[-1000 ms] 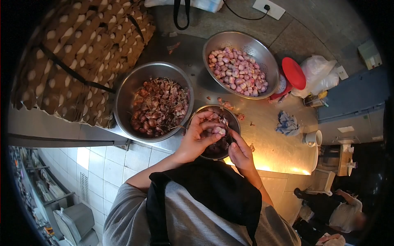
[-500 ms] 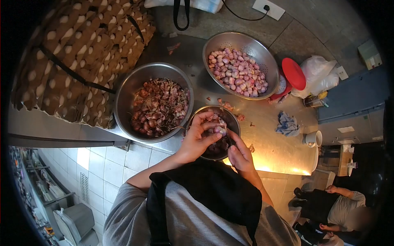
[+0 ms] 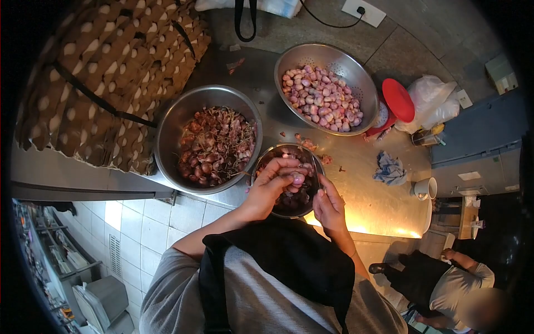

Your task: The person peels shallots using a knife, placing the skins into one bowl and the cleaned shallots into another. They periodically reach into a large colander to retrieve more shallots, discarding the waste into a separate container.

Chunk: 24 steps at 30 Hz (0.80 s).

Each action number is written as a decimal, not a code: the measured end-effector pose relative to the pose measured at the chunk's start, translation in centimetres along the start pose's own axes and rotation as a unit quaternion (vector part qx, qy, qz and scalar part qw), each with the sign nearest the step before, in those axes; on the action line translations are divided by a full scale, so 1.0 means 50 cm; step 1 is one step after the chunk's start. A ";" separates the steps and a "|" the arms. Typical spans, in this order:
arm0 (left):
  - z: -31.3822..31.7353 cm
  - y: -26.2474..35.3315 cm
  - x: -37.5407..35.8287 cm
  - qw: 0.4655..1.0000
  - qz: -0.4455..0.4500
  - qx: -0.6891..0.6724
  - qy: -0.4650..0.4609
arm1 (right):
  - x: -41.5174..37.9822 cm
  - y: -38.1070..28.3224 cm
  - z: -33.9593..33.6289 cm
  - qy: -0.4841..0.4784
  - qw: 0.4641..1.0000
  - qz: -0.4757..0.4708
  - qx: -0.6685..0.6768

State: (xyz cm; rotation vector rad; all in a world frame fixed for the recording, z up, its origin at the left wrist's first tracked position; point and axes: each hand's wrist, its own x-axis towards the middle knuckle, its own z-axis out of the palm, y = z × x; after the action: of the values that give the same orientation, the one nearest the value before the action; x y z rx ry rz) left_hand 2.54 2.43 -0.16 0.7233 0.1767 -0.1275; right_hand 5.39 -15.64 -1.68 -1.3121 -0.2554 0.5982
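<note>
My left hand [image 3: 270,189] pinches a pinkish shallot [image 3: 298,179] between thumb and fingers, above a small steel bowl [image 3: 295,215]. Peeled skins lie in that bowl, partly hidden by my hands. In my right hand [image 3: 330,207] is a small knife [image 3: 317,172], its thin blade pointing up and away from me along the bowl's right side. To the left, a large steel bowl [image 3: 164,147] holds unpeeled shallots with dry roots and skins. Behind, a steel colander [image 3: 361,72] contains many peeled shallots [image 3: 322,97].
Stacked egg trays [image 3: 111,83] stand at the left. A red scale [image 3: 398,100] adjoins the colander. A blue-white cloth [image 3: 390,168] and white mug [image 3: 425,188] sit on the right of the steel counter [image 3: 356,189]. Another person [image 3: 461,284] is at the lower right.
The knife has come away from the shallot and its blade now points upward. My left hand has dropped slightly and turned the shallot. The person at lower right has shifted.
</note>
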 end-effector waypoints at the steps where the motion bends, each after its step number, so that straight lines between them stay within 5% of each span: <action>1: -0.007 -0.002 0.002 1.000 -0.007 -0.019 -0.012 | -0.001 -0.010 0.003 0.002 0.999 -0.008 -0.034; 8: -0.019 -0.017 0.003 1.000 -0.004 0.001 0.000 | 0.003 -0.028 0.015 -0.010 0.992 -0.014 -0.125; 11: -0.021 -0.017 0.005 0.999 -0.023 -0.043 0.001 | -0.003 -0.015 0.009 -0.034 0.999 0.005 -0.040; 24: -0.017 -0.026 0.006 0.997 -0.049 -0.060 0.009 | 0.004 -0.008 0.019 -0.025 0.997 -0.019 -0.064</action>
State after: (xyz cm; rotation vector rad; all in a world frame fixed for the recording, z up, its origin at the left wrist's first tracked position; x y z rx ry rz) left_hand 2.51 2.01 -1.70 0.5968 0.2350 -0.2020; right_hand 5.21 -14.80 -1.08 -1.4124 -0.3648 0.5906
